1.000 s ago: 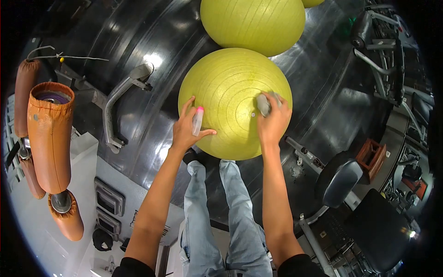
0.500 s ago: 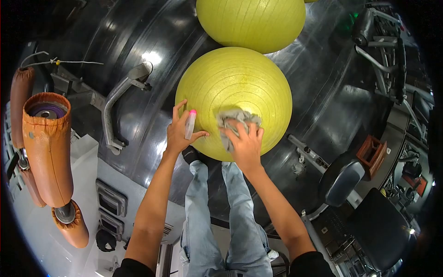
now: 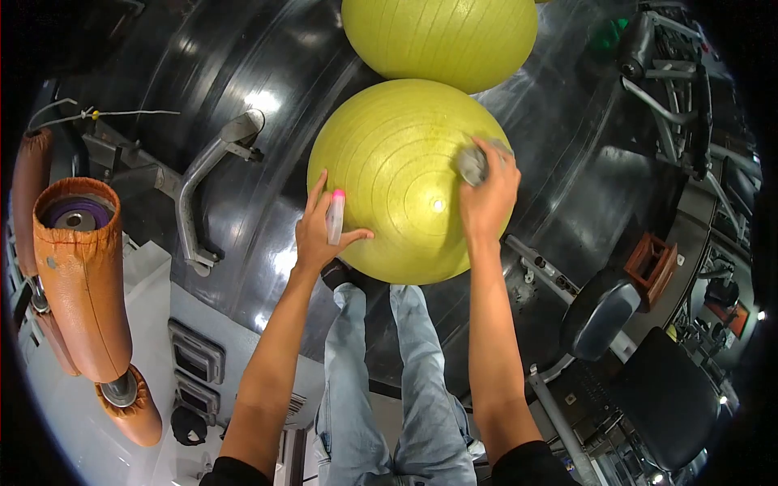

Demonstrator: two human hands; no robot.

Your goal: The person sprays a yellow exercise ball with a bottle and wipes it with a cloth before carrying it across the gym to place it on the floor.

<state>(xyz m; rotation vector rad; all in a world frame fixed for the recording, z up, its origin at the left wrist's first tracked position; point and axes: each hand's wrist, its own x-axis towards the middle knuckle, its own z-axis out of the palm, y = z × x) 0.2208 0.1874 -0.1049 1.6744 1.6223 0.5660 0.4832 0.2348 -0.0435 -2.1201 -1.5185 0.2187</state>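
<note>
The near ball point(image 3: 397, 174) is yellow-green and stands on the dark shiny floor point(image 3: 203, 73), just in front of the person's legs point(image 3: 389, 381) in light jeans. The left hand point(image 3: 320, 231) rests on the left side of this ball, with the fingers spread over the surface, and a small bottle point(image 3: 335, 217) with a pink cap is held between the thumb and the fingers. The right hand point(image 3: 489, 194) is on the upper right side of the ball, with the fingers closed on a grey cloth point(image 3: 472, 164) that is bunched up and pressed against the ball. A second ball point(image 3: 442, 36) of the same colour stands behind the first one, and the two seem to touch or nearly touch. On the left there are brown padded rollers point(image 3: 77, 275) of a gym machine and a bent metal bar point(image 3: 203, 182). On the right there is a black seat point(image 3: 604, 316) and more gym machines point(image 3: 673, 89).
</note>
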